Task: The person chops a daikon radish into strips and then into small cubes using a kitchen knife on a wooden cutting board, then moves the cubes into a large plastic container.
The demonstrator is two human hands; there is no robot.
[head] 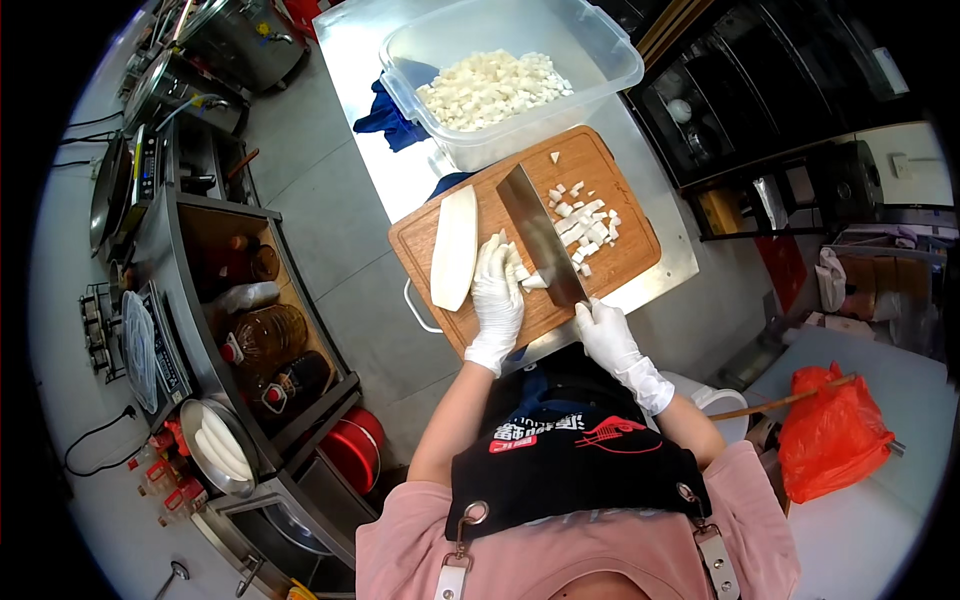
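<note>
My right hand (pixel 611 334), in a white glove, grips the handle of a broad steel cleaver (pixel 547 236). Its blade stands over a wooden cutting board (pixel 487 199). My left hand (pixel 499 300), gloved too, holds down cut pieces of white radish (pixel 533 281) just left of the blade, partly hiding them beneath its fingers. Farther left lies a long peeled radish piece (pixel 454 247), flat face up. Diced radish cubes (pixel 589 232) are scattered on the board to the right of the cleaver.
Behind the board, a clear plastic tub (pixel 517 135) contains many diced cubes (pixel 495 86). A blue cloth (pixel 390 120) lies beside it on the steel table (pixel 352 45). At left, a metal bowl (pixel 217 450) of whole radishes sits on a counter. An orange plastic bag (pixel 829 442) is at right.
</note>
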